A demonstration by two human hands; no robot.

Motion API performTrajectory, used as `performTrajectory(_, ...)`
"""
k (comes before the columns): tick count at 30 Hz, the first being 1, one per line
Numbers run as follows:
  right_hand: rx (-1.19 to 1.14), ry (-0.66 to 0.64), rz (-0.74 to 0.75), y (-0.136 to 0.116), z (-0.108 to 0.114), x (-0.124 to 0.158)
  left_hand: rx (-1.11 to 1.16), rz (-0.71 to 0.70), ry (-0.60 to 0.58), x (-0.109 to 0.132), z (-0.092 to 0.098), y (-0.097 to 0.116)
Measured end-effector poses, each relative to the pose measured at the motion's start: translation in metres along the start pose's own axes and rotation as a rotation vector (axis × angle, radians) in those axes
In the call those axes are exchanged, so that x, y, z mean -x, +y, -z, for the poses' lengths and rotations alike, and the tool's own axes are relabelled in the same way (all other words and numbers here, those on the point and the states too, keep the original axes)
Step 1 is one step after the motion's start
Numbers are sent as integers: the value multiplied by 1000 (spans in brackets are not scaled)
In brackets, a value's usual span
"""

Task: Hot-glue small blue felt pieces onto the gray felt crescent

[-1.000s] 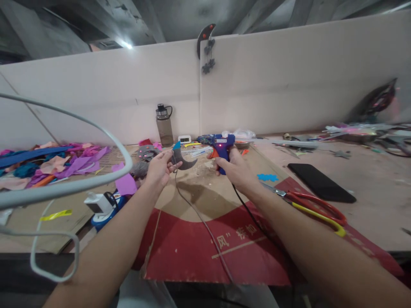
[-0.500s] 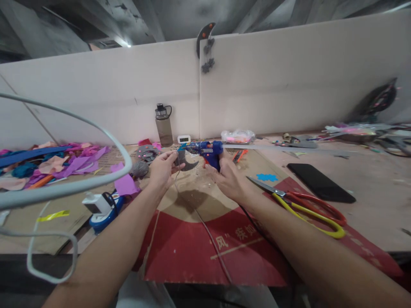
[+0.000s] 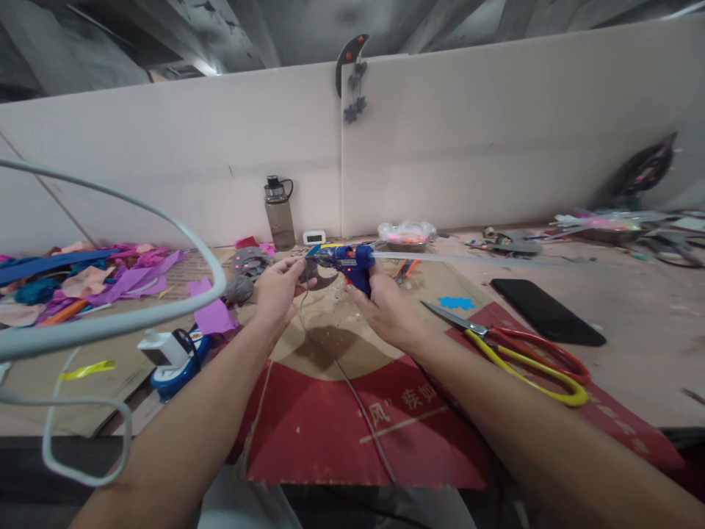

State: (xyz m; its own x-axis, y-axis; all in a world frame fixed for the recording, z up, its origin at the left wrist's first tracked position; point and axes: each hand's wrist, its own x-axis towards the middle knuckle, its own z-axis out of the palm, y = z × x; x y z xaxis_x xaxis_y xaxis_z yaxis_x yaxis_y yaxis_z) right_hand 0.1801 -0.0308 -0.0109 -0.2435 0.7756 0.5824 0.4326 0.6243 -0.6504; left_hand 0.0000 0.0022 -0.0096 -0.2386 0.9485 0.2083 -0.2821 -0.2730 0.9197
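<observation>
My left hand pinches a dark grey crescent together with a small blue piece at its upper end. A thin grey yarn hangs from these fingers and runs down over the cardboard. My right hand is wrapped round the handle of a blue hot glue gun, whose nozzle points left at the blue piece. Whether the nozzle touches it I cannot tell. From the gun's back a long clear glue stick sticks out to the right.
Red-and-brown cardboard lies under my hands. Scissors, a blue cutout and a black phone lie to the right. Felt scraps, a power strip and a white looped cable are left; a bottle stands behind.
My right hand has brought the glue gun left, so its nozzle is now right up by the blue piece. My left hand has stayed nearly in place.
</observation>
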Motion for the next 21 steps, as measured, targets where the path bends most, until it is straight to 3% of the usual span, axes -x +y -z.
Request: performTrajectory(21, 74, 28, -37, 3, -1, 0, 7, -46, 53, -1, -1, 0)
